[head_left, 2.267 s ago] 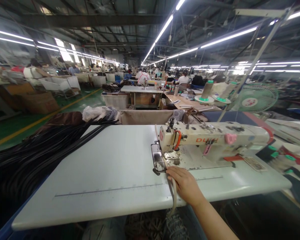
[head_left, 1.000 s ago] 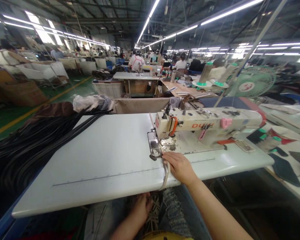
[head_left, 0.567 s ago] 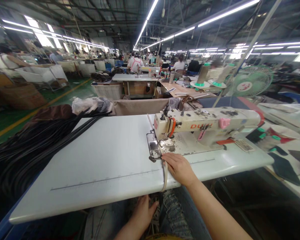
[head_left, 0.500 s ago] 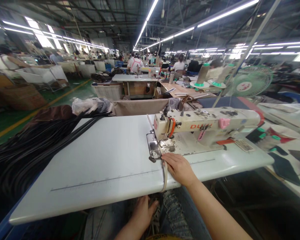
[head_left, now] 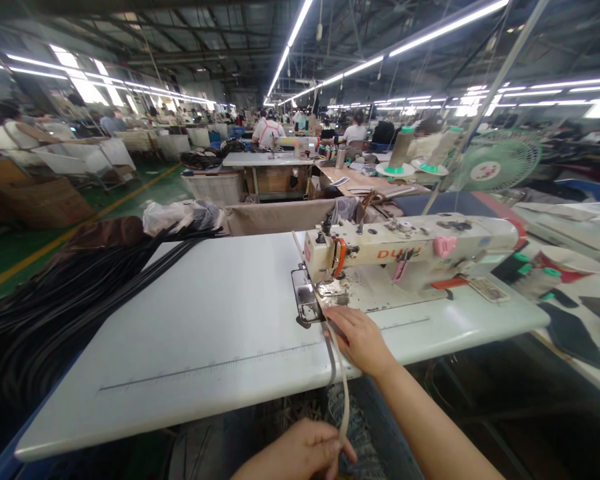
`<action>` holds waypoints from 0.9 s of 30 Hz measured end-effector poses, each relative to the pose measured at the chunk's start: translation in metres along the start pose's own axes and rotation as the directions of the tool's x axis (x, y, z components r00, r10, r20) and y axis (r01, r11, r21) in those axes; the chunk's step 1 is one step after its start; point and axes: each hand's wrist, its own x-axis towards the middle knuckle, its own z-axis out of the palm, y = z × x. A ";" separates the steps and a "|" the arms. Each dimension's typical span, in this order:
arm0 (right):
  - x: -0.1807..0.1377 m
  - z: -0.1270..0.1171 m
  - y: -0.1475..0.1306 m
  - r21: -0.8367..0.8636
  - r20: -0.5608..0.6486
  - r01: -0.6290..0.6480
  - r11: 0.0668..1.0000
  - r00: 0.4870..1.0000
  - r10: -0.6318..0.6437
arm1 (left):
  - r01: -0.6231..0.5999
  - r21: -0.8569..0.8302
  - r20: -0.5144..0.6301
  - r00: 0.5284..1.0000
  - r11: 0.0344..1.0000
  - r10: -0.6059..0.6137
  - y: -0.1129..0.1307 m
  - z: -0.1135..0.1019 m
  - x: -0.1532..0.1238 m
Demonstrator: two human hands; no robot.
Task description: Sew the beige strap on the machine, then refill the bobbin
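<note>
"Our left hand (head_left: pixel 305 450), bottom centre, pinches the pale strip (head_left: pixel 346 395)."
"And our right hand (head_left: pixel 359 339), mid-frame?"
"On it; pinching or pressing, we can't tell. Beyond, the sewing machine (head_left: pixel 475 241) reads orange 'DU', the rest blocked."
"Our left hand sits lower than before, the strip bowing past the table (head_left: pixel 205 313) edge."

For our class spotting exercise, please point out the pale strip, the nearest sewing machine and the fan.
Strip (head_left: pixel 347 400): head view, on its length below the table edge.
Near machine (head_left: pixel 427 253): head view, on the front of its arm.
Fan (head_left: pixel 485 171): head view, on its hub.
</note>
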 end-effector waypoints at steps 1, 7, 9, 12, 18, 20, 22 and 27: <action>0.000 0.000 0.000 -0.003 0.005 0.002 1.000 1.000 -0.002 | -0.014 0.025 0.047 0.999 1.000 0.013 0.009 0.002 -0.002; -0.002 -0.002 0.000 -0.020 0.029 0.060 0.998 0.998 -0.060 | -0.394 0.367 0.264 0.913 0.843 0.311 0.045 0.007 0.006; -0.002 -0.003 -0.001 -0.016 0.026 0.087 0.996 0.996 -0.086 | -0.466 0.462 0.294 0.883 0.755 0.365 0.051 0.008 0.010; -0.002 -0.004 -0.003 0.002 -0.007 0.125 0.992 0.992 -0.125 | -0.492 0.526 0.304 0.871 0.694 0.387 0.055 0.008 0.014; -0.004 -0.003 -0.003 0.024 -0.065 0.150 0.988 0.987 -0.148 | -0.543 0.474 0.314 0.840 0.693 0.443 0.032 0.011 0.027; -0.005 -0.002 -0.002 0.016 -0.043 0.136 0.991 0.990 -0.135 | -0.550 0.449 0.321 0.835 0.704 0.447 0.023 0.012 0.032; -0.004 -0.002 -0.002 0.008 -0.019 0.114 0.994 0.993 -0.113 | -0.557 0.425 0.332 0.829 0.713 0.450 0.019 0.012 0.035; 0.001 0.000 -0.001 -0.038 0.045 0.047 0.998 0.998 -0.046 | -0.503 0.440 0.211 0.863 0.744 0.459 0.020 0.011 0.032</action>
